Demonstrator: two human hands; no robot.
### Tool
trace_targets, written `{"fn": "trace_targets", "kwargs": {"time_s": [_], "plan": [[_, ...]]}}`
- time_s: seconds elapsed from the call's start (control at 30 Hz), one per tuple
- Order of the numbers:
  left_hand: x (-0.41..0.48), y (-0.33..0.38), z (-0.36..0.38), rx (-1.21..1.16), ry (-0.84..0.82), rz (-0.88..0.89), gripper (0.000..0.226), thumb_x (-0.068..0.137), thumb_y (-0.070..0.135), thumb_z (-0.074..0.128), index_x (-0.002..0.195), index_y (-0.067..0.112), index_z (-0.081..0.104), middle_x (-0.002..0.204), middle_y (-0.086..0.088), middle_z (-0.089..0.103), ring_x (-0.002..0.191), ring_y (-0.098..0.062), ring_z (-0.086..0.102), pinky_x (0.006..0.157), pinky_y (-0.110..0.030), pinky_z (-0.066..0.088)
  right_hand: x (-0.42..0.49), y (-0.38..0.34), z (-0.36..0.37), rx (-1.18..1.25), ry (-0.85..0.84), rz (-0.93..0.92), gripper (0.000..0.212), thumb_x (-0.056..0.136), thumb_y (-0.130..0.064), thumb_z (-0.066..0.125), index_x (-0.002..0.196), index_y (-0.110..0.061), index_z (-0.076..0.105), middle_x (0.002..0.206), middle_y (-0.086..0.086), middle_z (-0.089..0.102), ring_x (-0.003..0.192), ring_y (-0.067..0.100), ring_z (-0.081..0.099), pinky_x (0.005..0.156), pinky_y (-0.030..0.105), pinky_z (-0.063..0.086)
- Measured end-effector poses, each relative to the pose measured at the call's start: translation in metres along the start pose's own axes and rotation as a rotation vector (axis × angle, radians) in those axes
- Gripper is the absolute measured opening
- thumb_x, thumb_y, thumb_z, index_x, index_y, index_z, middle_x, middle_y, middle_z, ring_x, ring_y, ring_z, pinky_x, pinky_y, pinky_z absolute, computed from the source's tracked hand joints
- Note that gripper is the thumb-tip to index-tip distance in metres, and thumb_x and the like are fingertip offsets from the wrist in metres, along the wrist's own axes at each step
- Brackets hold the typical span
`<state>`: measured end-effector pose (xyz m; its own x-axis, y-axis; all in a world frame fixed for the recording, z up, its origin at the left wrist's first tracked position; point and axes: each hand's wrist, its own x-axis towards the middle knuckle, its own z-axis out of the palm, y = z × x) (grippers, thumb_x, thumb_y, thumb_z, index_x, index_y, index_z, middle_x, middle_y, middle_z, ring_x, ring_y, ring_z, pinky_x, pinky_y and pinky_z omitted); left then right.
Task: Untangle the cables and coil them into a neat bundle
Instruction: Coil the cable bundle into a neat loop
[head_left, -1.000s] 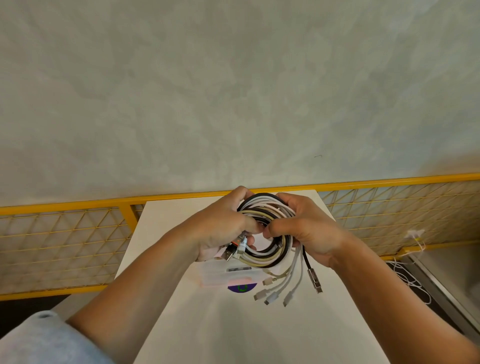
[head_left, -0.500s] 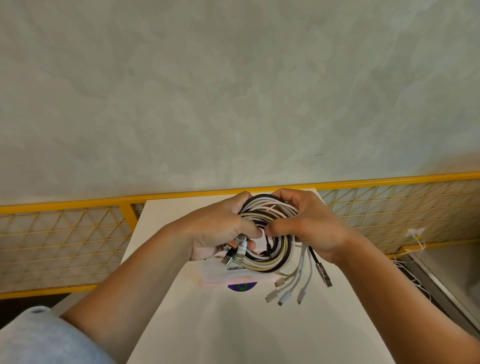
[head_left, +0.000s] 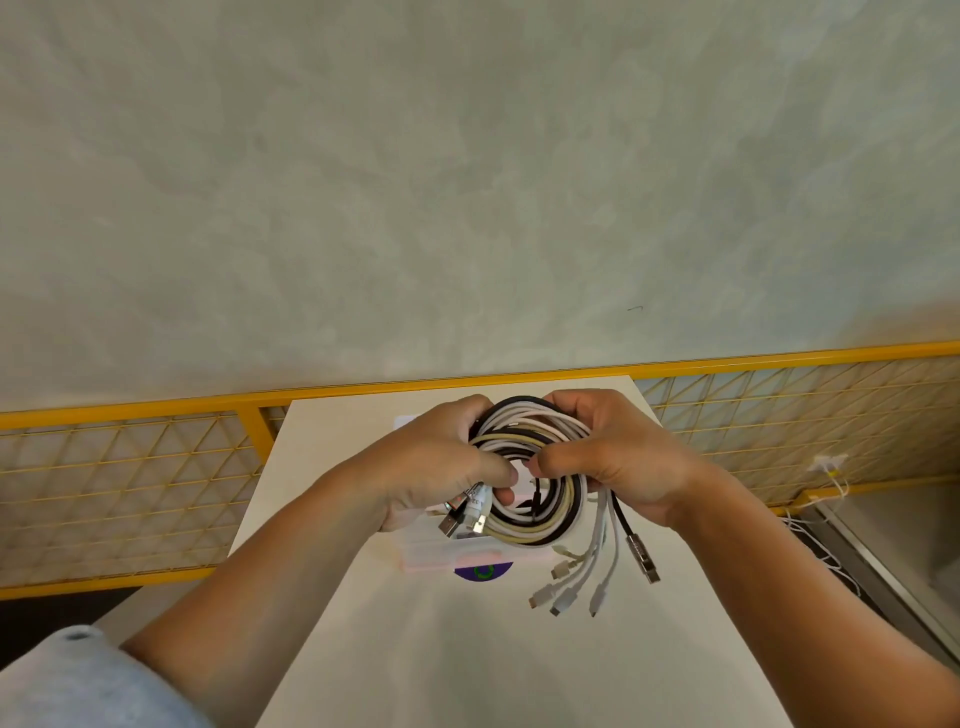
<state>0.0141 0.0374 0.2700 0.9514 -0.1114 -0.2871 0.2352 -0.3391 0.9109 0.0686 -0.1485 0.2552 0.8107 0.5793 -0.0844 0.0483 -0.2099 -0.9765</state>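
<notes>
A round coil of black, white and beige cables (head_left: 540, 519) is held up above the white table (head_left: 467, 649). My left hand (head_left: 436, 462) grips the coil's left side, with several metal plugs (head_left: 465, 514) sticking out below its fingers. My right hand (head_left: 618, 457) grips the right side, thumb pressed into the coil's middle. Several loose cable ends with white plugs (head_left: 566, 597) and one black cable with a metal plug (head_left: 641, 556) hang down from under the right hand.
A clear plastic box (head_left: 441, 551) lies on the table under the coil, over a purple round sticker (head_left: 483, 571). A yellow mesh fence (head_left: 130, 488) runs behind the table, with white wires (head_left: 831, 473) tied at its right end. A grey wall stands beyond.
Both hands with the coil have shifted slightly away from me, toward the table's far edge. The hanging plug ends have swung a little to the right. The grip is unchanged.
</notes>
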Motion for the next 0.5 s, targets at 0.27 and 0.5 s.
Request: {"fn": "trace_targets", "kwargs": {"time_s": [0.27, 0.5], "plan": [[0.0, -0.002, -0.005, 0.094, 0.01, -0.002, 0.039, 0.076, 0.004, 0.076, 0.112, 0.013, 0.063, 0.1, -0.015, 0.076, 0.095, -0.03, 0.073, 0.092, -0.053, 0.054, 0.001, 0.002, 0.003, -0.072, -0.011, 0.01, 0.019, 0.078, 0.002, 0.076, 0.097, -0.004, 0.074, 0.092, 0.026, 0.072, 0.077, 0.028, 0.071, 0.074, 0.041, 0.055], [-0.002, 0.002, -0.019, 0.049, -0.171, -0.01, 0.05, 0.073, 0.003, 0.085, 0.117, 0.013, 0.064, 0.113, -0.013, 0.073, 0.107, -0.027, 0.07, 0.095, -0.039, 0.056, 0.001, 0.002, 0.01, -0.138, -0.094, 0.006, 0.027, 0.08, 0.004, 0.074, 0.102, -0.012, 0.075, 0.093, 0.011, 0.077, 0.091, 0.028, 0.075, 0.087, 0.042, 0.061]]}}
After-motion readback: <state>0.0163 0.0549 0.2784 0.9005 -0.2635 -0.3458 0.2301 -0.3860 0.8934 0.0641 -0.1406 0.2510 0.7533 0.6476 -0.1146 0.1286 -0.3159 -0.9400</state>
